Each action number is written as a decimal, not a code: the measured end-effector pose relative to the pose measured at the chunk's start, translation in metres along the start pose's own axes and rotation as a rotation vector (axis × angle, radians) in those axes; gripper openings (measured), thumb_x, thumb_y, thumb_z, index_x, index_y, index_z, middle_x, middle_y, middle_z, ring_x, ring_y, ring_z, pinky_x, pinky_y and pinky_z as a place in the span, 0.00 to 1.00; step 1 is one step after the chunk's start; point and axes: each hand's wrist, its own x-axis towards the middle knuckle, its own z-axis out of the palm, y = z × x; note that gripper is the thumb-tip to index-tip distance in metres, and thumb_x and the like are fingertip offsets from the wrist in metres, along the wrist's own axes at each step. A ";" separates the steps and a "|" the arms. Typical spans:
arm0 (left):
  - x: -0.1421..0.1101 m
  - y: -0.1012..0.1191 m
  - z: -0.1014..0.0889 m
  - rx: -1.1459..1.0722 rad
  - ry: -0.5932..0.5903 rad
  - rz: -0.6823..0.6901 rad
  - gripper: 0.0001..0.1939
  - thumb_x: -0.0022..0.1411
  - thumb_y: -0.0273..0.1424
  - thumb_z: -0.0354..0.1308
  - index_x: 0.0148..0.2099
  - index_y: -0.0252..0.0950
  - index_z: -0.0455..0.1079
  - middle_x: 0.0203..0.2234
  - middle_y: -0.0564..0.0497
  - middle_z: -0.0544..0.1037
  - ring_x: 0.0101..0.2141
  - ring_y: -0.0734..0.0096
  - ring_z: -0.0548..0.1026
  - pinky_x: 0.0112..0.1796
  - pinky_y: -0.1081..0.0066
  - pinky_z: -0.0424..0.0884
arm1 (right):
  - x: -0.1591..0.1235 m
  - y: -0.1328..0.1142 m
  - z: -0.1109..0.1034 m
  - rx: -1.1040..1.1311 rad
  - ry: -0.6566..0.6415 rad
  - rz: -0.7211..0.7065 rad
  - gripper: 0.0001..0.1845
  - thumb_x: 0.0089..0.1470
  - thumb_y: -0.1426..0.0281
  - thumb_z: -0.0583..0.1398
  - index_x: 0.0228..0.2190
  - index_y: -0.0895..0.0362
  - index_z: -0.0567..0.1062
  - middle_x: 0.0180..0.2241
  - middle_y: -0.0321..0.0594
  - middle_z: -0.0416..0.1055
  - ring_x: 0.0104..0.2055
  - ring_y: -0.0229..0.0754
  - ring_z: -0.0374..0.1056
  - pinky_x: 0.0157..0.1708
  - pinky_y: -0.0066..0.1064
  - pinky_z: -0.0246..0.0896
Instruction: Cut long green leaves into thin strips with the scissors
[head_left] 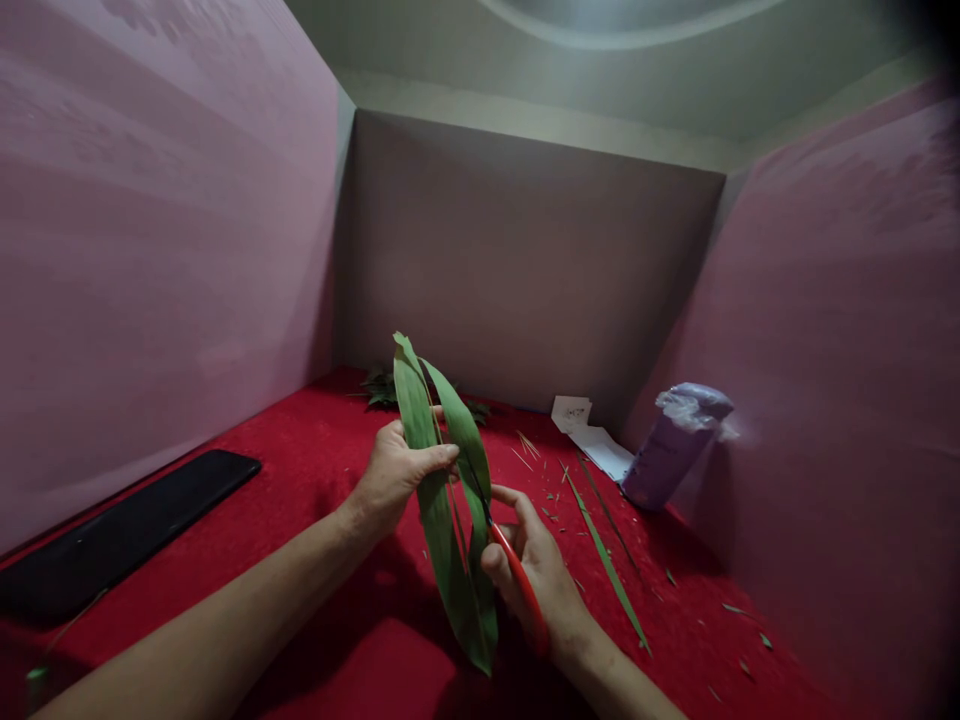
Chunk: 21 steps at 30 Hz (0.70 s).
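A long green leaf [439, 520] stands nearly upright over a red cloth [315, 470], split lengthwise into two halves. My left hand [394, 470] pinches its left half near the upper part, thumb across the front. My right hand [536, 575] is closed round red-handled scissors [514, 570]. Their blades reach up into the slit between the two halves. The leaf's lower tip hangs below both hands.
A thin cut leaf strip [607, 565] and small leaf scraps lie on the cloth at right. A purple wrapped cup [671, 445] leans at the right wall, white papers [592, 435] beside it. More leaves [382, 388] lie at the back. A black flat object [120, 535] lies left.
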 end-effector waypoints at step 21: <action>-0.006 -0.012 0.002 0.069 -0.075 -0.046 0.11 0.42 0.28 0.64 0.30 0.28 0.69 0.21 0.48 0.75 0.20 0.72 0.72 0.24 0.72 0.70 | 0.000 -0.005 0.000 0.061 0.021 0.012 0.39 0.42 0.44 0.56 0.47 0.58 0.57 0.18 0.26 0.55 0.16 0.29 0.48 0.14 0.19 0.44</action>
